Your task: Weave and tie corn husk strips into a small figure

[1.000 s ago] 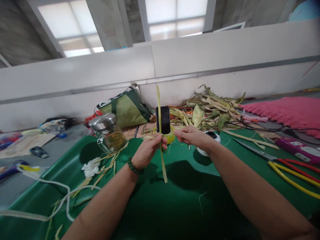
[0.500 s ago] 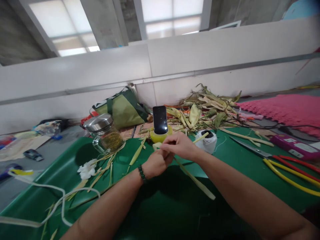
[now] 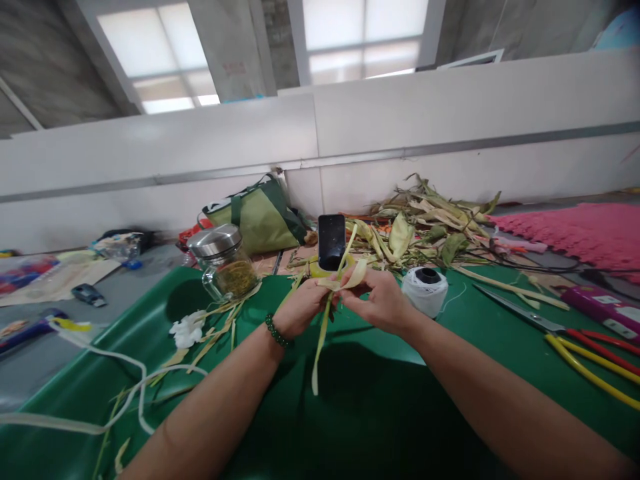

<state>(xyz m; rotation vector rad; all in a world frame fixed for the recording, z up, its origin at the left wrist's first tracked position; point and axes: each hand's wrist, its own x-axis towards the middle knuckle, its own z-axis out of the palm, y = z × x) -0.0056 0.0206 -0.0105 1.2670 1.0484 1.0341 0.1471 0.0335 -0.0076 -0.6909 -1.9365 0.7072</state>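
Observation:
Pale corn husk strips (image 3: 321,347) are pinched between my two hands above the green mat (image 3: 300,427). My left hand (image 3: 303,308), below a green bead bracelet, is closed on them from the left. From the right, my right hand (image 3: 377,300) grips a wider folded piece of husk (image 3: 357,275). One strip runs up past the fingers and its tail hangs down toward me. Exactly how the strips cross is hidden by the fingers. Just behind the hands a dark phone (image 3: 331,241) stands upright in a yellow tape roll (image 3: 316,268).
A white string spool (image 3: 425,292) stands right of my hands, with large scissors (image 3: 550,327) farther right. At left are a glass jar (image 3: 227,263), white tissue (image 3: 187,329) and a white cord (image 3: 141,387). Behind lie a green bag (image 3: 265,220) and a husk pile (image 3: 435,217).
The long strip has swung from slanting right to hanging nearly straight down, its upper end now rising in front of the phone. My hands have turned slightly apart, and the view has shifted left.

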